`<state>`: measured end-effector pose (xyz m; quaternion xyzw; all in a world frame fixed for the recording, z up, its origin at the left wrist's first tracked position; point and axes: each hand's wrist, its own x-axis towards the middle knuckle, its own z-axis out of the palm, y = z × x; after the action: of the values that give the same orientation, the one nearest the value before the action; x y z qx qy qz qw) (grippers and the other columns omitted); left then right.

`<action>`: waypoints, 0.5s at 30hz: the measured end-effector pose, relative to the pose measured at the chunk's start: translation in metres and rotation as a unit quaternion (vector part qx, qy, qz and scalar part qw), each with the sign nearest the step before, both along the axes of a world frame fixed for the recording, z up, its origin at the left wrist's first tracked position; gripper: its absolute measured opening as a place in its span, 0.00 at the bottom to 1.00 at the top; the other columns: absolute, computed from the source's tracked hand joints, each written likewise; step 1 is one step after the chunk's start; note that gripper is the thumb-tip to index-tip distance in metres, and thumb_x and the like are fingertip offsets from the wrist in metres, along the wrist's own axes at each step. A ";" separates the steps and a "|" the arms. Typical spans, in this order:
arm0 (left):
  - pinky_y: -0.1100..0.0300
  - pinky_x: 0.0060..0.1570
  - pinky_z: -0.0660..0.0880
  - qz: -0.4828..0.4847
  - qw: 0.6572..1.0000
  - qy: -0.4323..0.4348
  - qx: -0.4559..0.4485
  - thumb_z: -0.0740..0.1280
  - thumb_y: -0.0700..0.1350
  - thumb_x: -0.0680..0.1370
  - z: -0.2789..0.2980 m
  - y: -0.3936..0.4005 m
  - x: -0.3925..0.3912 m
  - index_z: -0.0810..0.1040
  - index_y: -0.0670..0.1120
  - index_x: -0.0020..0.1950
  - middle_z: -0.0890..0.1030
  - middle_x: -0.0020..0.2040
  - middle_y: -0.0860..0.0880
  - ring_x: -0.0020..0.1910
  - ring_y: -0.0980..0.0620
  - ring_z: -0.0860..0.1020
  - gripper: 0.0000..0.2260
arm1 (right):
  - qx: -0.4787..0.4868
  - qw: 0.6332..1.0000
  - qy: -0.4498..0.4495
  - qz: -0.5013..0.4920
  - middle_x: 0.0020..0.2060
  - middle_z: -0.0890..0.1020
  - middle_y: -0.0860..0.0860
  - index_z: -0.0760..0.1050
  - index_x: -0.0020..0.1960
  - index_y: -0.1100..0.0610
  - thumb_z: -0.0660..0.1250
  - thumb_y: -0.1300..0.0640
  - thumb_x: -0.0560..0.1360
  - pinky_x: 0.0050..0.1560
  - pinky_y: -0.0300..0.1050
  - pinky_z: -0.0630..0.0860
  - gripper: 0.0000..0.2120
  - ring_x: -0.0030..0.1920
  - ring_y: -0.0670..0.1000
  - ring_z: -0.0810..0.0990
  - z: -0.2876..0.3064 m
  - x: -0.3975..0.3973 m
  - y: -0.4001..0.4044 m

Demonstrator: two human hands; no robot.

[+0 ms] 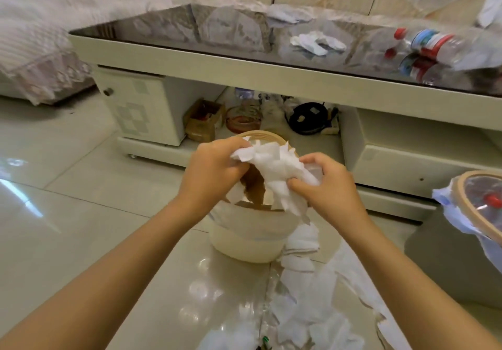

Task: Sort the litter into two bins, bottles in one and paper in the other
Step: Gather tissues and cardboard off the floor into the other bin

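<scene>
My left hand (214,165) and right hand (326,184) bunch the paper (274,170) — fingers curled round it — soft, light, crushable; grip mid-wad.

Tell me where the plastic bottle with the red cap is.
In the head view, the plastic bottle lies on its side at the far right of the glossy table top, right of a crumpled paper.

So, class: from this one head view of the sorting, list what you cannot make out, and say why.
- Inside of the cream bin: hidden by the paper bundle and both hands.
- Second bin: cut off by the right edge.
- Bottle label on the table: too blurred to read.
- Shelf clutter: too small and dim.
</scene>
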<state>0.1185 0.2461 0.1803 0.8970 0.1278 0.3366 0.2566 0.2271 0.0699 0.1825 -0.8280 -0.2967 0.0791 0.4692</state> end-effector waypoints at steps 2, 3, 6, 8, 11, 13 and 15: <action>0.53 0.45 0.79 0.044 0.998 0.050 0.016 0.66 0.46 0.78 -0.005 0.018 0.019 0.81 0.51 0.55 0.83 0.46 0.51 0.44 0.52 0.80 0.07 | -0.009 1.000 0.011 -0.012 0.45 0.76 0.43 0.74 0.53 0.47 0.73 0.56 0.69 0.41 0.53 0.82 0.15 0.47 0.50 0.79 0.002 0.008 0.012; 0.53 0.46 0.79 0.065 0.993 0.098 0.031 0.65 0.47 0.79 -0.011 0.026 0.027 0.79 0.52 0.58 0.83 0.47 0.50 0.45 0.50 0.80 0.09 | -0.010 1.000 0.018 -0.016 0.45 0.75 0.43 0.74 0.53 0.48 0.73 0.56 0.69 0.38 0.52 0.82 0.14 0.45 0.51 0.79 0.003 0.010 0.018; 0.52 0.49 0.79 0.095 0.966 0.231 0.063 0.63 0.49 0.78 -0.029 0.040 0.039 0.73 0.56 0.65 0.82 0.52 0.48 0.48 0.47 0.81 0.15 | -0.014 0.999 0.025 -0.019 0.45 0.75 0.45 0.75 0.52 0.50 0.73 0.58 0.70 0.33 0.47 0.82 0.13 0.41 0.50 0.80 0.000 0.014 0.033; 0.54 0.49 0.77 0.097 0.963 0.247 0.053 0.64 0.49 0.77 -0.036 0.043 0.036 0.71 0.56 0.68 0.81 0.56 0.48 0.51 0.46 0.80 0.19 | -0.024 0.999 0.013 -0.023 0.46 0.75 0.45 0.75 0.53 0.51 0.73 0.57 0.69 0.38 0.51 0.82 0.14 0.41 0.50 0.79 -0.006 0.016 0.043; 0.54 0.49 0.77 0.096 0.967 0.232 0.034 0.65 0.45 0.75 -0.041 0.044 0.029 0.73 0.55 0.68 0.80 0.59 0.51 0.53 0.48 0.79 0.20 | -0.045 0.999 -0.002 -0.029 0.48 0.76 0.47 0.75 0.56 0.52 0.71 0.57 0.70 0.41 0.52 0.81 0.15 0.41 0.50 0.79 -0.017 0.020 0.053; 0.53 0.49 0.78 0.098 0.969 0.223 0.038 0.63 0.42 0.75 -0.045 0.044 0.026 0.75 0.55 0.65 0.81 0.58 0.52 0.52 0.50 0.79 0.19 | -0.064 0.998 -0.011 -0.026 0.49 0.78 0.48 0.75 0.56 0.52 0.70 0.56 0.70 0.41 0.48 0.78 0.14 0.43 0.51 0.78 -0.024 0.022 0.058; 0.54 0.48 0.78 0.099 0.972 0.211 0.035 0.61 0.40 0.76 -0.046 0.042 0.023 0.78 0.54 0.62 0.82 0.56 0.53 0.51 0.51 0.79 0.17 | -0.089 0.996 -0.023 -0.012 0.52 0.79 0.50 0.75 0.56 0.52 0.70 0.56 0.71 0.43 0.44 0.75 0.14 0.47 0.51 0.77 -0.032 0.024 0.062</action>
<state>0.1418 0.2881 0.1340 0.9391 0.2551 0.1674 0.1581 0.2506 0.1316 0.1506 -0.8716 -0.2889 0.0802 0.3878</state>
